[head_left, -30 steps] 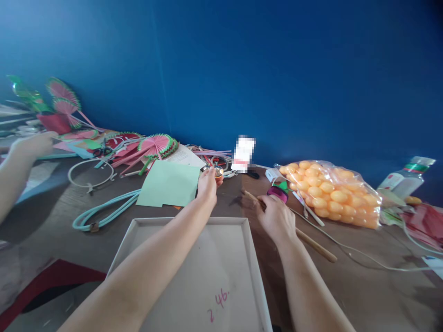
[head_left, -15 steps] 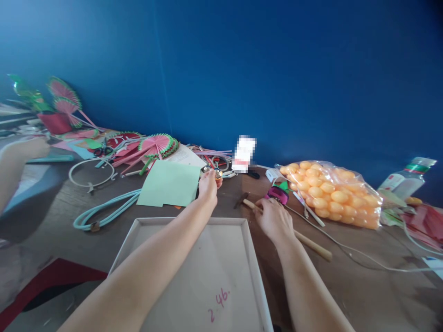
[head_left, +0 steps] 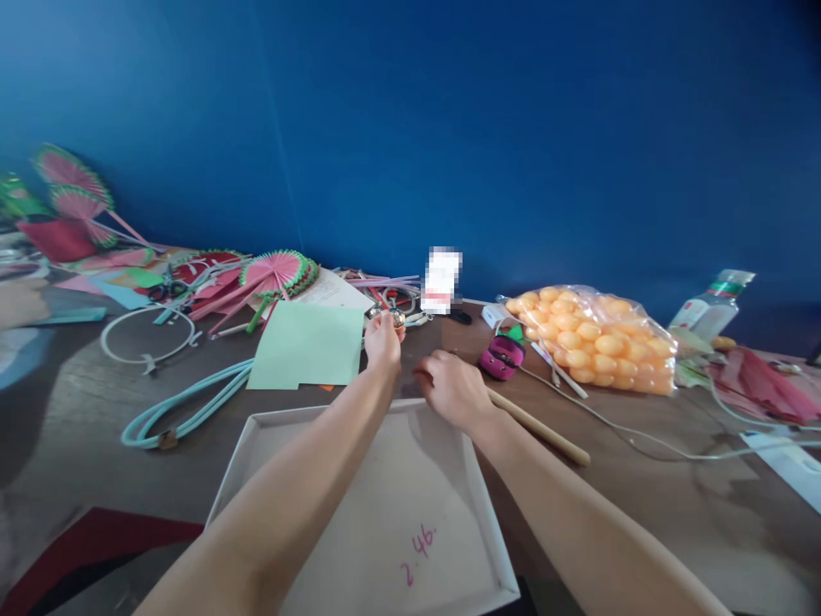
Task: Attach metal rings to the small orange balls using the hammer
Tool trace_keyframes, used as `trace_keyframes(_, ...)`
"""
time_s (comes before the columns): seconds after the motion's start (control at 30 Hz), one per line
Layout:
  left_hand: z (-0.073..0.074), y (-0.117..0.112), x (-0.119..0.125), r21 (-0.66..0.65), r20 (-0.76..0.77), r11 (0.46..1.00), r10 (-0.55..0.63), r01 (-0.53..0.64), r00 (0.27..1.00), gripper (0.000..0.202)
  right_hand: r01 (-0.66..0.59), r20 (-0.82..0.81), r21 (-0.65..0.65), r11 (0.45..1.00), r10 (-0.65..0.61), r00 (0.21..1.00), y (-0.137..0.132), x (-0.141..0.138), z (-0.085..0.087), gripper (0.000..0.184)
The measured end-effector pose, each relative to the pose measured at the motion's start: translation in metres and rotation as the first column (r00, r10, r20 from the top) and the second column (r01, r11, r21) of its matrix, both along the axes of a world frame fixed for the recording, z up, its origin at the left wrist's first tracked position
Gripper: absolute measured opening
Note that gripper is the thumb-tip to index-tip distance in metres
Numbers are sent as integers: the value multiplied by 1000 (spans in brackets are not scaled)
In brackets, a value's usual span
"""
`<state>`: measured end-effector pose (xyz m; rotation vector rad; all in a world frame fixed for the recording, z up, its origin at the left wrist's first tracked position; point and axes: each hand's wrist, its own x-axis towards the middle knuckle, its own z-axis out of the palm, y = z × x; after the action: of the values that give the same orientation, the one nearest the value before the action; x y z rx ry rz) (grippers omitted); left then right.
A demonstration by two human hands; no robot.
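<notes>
My left hand [head_left: 383, 344] reaches over the box and pinches shiny, round metal pieces [head_left: 398, 319], which look like small bells; the fingers partly hide them. My right hand [head_left: 454, 387] hovers around the far right corner of a shallow white box [head_left: 378, 513], its fingers loosely bent and pointing left, with no object visible in them. Behind its wrist lies a wooden-handled hammer [head_left: 542, 425], its head hidden by the hand. A purple pouch [head_left: 502, 355] with green leaves sits just beyond. Left of my left hand lies a sheet of pale green card [head_left: 308, 346].
A clear bag of orange balls [head_left: 596, 342] and a bottle [head_left: 711, 304] stand at the right, with a white cable [head_left: 632, 436] in front. Paper fans [head_left: 279, 272], a white hoop [head_left: 147, 334] and blue tubing [head_left: 186, 411] are leftward. Another person's hand [head_left: 22, 304] shows far left.
My right hand has left the hammer's handle and moved left to the box's far corner, uncovering the purple pouch. My left hand keeps its pinch. The view has shifted slightly right.
</notes>
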<state>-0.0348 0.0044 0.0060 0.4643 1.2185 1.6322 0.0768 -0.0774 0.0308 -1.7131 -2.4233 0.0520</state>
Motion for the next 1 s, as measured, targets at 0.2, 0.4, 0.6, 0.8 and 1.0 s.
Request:
trace_keyframes(0.2, 2, -1, -3, 6, -67, 1000, -20, 20, 998, 14, 103, 51, -223, 969, -94, 994, 28, -35, -4, 23)
trace_keyframes(0.4, 0, 0, -4, 45, -126, 999, -1, 6, 992, 16, 156, -27, -326, 932, -175, 984, 39, -50, -9, 28)
trace_keyframes(0.6, 0, -2, -2, 46, -87, 999, -25, 29, 996, 16, 106, -57, -315, 943, -130, 990, 41, -46, -16, 28)
trace_keyframes(0.8, -1, 0, 1, 23, -68, 997, -70, 72, 995, 16, 141, -275, -135, 981, -174, 946, 46, -18, -19, 18)
trace_keyframes(1.0, 1, -4, 10, -34, 123, 957, -282, 288, 952, 15, 179, -768, -129, 975, -212, 605, 45, 26, -31, 24)
